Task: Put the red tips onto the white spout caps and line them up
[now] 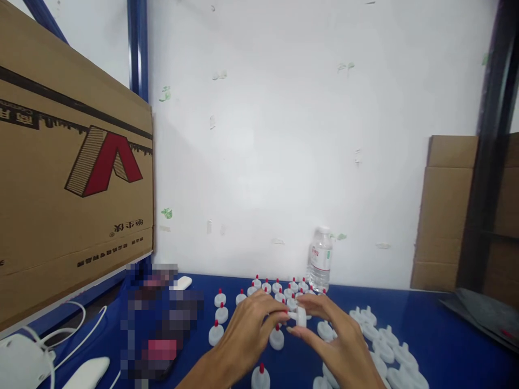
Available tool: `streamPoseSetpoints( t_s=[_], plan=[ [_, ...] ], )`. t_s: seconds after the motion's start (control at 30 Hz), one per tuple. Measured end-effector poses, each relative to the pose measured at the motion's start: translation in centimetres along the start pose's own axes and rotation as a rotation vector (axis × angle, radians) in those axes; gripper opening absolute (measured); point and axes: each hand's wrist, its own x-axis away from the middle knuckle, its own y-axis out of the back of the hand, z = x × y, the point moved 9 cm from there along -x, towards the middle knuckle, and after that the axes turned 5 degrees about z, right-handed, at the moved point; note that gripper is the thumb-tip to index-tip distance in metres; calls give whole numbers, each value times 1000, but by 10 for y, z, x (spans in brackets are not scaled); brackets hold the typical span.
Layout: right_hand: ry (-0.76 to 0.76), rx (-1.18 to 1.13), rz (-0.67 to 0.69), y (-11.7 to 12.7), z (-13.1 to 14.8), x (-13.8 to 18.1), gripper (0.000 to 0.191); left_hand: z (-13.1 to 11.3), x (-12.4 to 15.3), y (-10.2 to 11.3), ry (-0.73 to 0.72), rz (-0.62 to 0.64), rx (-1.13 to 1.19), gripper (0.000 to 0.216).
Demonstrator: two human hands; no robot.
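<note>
Near the middle of the table, my right hand (pixel 338 335) pinches a white round nozzle cap (pixel 301 317) turned on its side. Its spout points left, toward my left hand (pixel 247 327). The fingers of my left hand are closed on a small red tip (pixel 286 312) at the end of that spout, and mostly hide it. Beneath and around the hands stand several white nozzle caps with red tips, such as one red-tipped cap (pixel 277 339) just below. To the right lies a group of white caps (pixel 383 350) with bare spouts.
A clear water bottle (pixel 321 262) stands against the white wall (pixel 259 135). A large cardboard box (pixel 77 162) is on the left. White cables (pixel 85 335) and a blurred-out patch (pixel 166 329) occupy the table's left side. A grey plastic bag (pixel 482 316) lies at right.
</note>
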Motion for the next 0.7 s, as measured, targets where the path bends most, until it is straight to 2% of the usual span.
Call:
streamPoseSetpoints(
  t_s=[0.1, 0.37, 0.47, 0.53, 0.6, 0.63, 0.7],
  plan=[
    [27, 16, -24, 3, 8, 1, 31, -5, 3, -2, -37, 20, 16, 31],
    [158, 16, 3, 3, 29, 1, 13, -13, 8, -1, -18, 13, 55, 37],
    [135, 46, 12, 2, 28, -4, 19, -13, 4, 3, -8, 22, -1, 34],
    [113, 123, 32, 4, 26, -8, 30, -6, 1, 13, 30, 2, -126, 28],
    [105, 220, 51, 10, 23, -13, 35, 8, -2, 26, 91, -20, -374, 27],
    [104, 270, 60, 13, 21, -15, 32, 17, -4, 31, 123, 6, -584, 30],
    [102, 365, 82, 19, 14, -17, 20, 38, -5, 42, 183, 29, -708, 35]
  ],
)
